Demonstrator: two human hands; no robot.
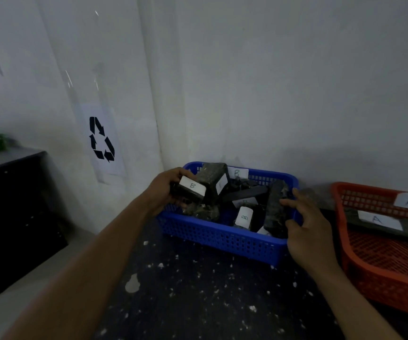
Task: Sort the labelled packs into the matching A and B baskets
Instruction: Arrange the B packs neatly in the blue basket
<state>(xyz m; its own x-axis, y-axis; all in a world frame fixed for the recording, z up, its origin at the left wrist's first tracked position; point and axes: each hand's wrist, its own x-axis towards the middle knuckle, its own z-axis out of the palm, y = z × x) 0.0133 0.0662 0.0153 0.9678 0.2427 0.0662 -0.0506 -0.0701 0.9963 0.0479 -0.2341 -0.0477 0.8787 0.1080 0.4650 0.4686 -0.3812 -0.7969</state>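
gripping a b pack (190, 190), long axis left-right, label up: left hand (165, 191); right hand (305, 225) slack beside blue basket (222, 238)

Single head-worn wide-angle view, looking forward and down into a wall corner (160, 114).
It sits close (forearms (100, 253) fill the foreground): the left hand (166, 190), gripping a B pack (191, 188), lies near frame centre at the blue basket (222, 238), the right hand (305, 229) beside it; the orange basket (381, 273) is cropped by the right edge.
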